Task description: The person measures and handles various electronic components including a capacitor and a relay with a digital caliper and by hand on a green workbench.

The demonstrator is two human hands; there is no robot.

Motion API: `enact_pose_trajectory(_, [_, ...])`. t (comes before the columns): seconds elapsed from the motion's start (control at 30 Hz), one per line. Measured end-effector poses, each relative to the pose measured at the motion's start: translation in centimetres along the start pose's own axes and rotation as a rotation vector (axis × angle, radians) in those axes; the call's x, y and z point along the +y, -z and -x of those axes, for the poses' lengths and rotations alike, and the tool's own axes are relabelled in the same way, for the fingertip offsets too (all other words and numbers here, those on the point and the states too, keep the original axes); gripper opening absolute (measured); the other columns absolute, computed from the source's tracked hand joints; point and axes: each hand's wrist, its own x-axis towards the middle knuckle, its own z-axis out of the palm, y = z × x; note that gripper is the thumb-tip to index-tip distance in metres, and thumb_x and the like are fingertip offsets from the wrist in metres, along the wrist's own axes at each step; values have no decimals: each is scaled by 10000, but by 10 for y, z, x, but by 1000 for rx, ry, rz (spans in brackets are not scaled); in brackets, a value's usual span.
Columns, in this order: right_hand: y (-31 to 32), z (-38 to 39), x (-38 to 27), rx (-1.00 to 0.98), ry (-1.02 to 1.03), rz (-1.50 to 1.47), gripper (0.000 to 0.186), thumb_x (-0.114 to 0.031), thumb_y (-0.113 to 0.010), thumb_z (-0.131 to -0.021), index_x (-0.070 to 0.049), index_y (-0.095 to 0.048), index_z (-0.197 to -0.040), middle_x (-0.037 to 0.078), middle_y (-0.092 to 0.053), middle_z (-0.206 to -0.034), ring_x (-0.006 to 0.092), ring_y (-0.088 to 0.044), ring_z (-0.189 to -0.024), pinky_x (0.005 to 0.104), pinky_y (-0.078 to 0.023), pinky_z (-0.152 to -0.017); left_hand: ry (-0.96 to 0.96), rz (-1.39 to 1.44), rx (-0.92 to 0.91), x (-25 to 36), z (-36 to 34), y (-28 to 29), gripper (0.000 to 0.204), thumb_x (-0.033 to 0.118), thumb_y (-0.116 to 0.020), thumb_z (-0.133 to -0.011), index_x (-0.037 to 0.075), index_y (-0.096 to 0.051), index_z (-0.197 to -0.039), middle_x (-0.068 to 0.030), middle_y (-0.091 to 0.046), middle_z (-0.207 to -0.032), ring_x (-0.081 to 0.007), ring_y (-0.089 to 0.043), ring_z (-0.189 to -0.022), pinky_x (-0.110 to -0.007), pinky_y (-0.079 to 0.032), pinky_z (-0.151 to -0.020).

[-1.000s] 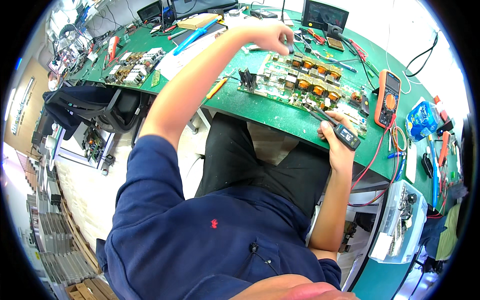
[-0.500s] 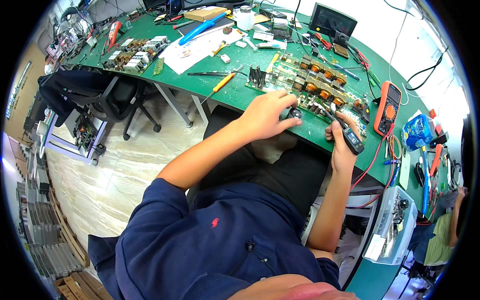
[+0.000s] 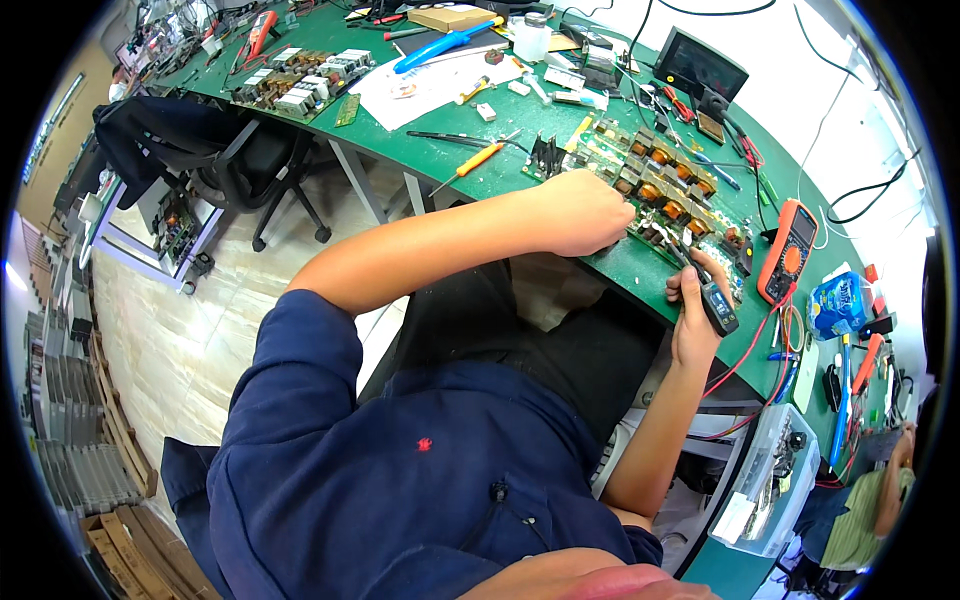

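My left hand (image 3: 591, 215) is closed at the front edge of a green circuit board (image 3: 736, 270) crowded with orange coils and metal blocks; its fingertips, and whatever they hold, are hidden. My right hand (image 3: 697, 305) grips a black tweezer-type meter (image 3: 718, 308) with a small display, whose tips reach onto the board's lower components near my left hand. Right of the board lies an orange multimeter (image 3: 787, 252) with leads hanging over the bench edge. A yellow-handled tool (image 3: 479, 158) and black tweezers (image 3: 437, 135) lie left of the board.
The green bench (image 3: 400, 119) holds a second board (image 3: 300, 80), papers, a blue tool, a jar, a monitor (image 3: 700, 68) and a blue pack (image 3: 838, 304). A parts bin (image 3: 760, 480) is at right, a chair (image 3: 240, 180) at left, another person (image 3: 865, 520) at far right.
My left hand came down from above the back of the board to its front edge, and the small dark piece at its fingers is now out of sight. My right hand still holds the meter.
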Motion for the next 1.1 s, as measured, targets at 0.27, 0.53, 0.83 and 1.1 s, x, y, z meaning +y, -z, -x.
enact_pose_trajectory(0.27, [-1,1,-1,6,9,29,290,-166,-658,-904,8,-602,-1129,65,-632,-743,103,-566,-666,233,-456,-638,-6,-99,-124,2,-1,11,237,210,-580,-806,31,-616,-655,-135,-607,-587,-312,-637,-590,-416,-497,-549])
enact_pose_trajectory(0.53, [-2,1,-1,0,11,38,284,-126,-626,-919,25,-582,-1155,65,-596,-744,120,-541,-685,245,-420,-640,-37,-51,-176,3,-7,14,221,203,-582,-767,25,-636,-647,-147,-619,-610,-321,-639,-606,-420,-502,-563])
enact_pose_trajectory(0.83, [1,1,2,8,21,40,291,-156,-654,-906,11,-601,-1139,60,-627,-750,109,-576,-680,234,-455,-639,12,15,-173,12,-8,16,249,200,-559,-769,-8,-631,-653,-168,-623,-626,-342,-644,-634,-437,-512,-592])
enact_pose_trajectory(1.1, [-1,0,3,5,25,21,282,-147,-646,-911,10,-599,-1140,54,-617,-738,107,-568,-668,232,-448,-627,-4,18,-299,14,-19,23,222,182,-566,-735,-7,-650,-653,-178,-635,-657,-353,-642,-639,-445,-514,-582])
